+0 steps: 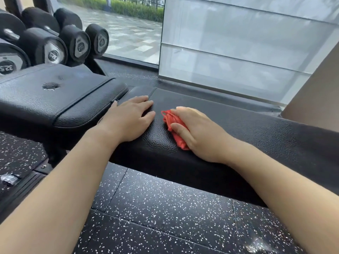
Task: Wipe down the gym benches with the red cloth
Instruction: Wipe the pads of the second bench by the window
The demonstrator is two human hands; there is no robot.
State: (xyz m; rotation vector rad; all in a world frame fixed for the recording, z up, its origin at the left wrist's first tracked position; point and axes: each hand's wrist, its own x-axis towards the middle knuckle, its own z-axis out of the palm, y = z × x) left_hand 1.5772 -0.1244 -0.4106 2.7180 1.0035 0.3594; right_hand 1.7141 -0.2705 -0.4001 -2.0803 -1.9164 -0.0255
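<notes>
The right hand (201, 136) grips the crumpled red cloth (169, 119) against the black padded leatherette table (256, 129) to wipe; the left hand (128, 120), fingers (145, 105) straight, braces.

The bench pad (256, 129) under my left hand (128, 120) is black and looks like leather. It has tiny bumps all over and a soft shine. The red cloth (176, 125) held under my right hand (200, 132) is soft, crumpled fabric and is not shiny at all. The other bench pad (55, 92) has the same bumpy black skin, with a seam along its edge. The dumbbells (78, 44) have dull black ends that look like rubber, with shiny grey metal plates. The floor (165, 208) looks like rough black rubber with white specks. The window (132, 33) is smooth clear glass. The panel (238, 52) next to it is smooth and milky.
</notes>
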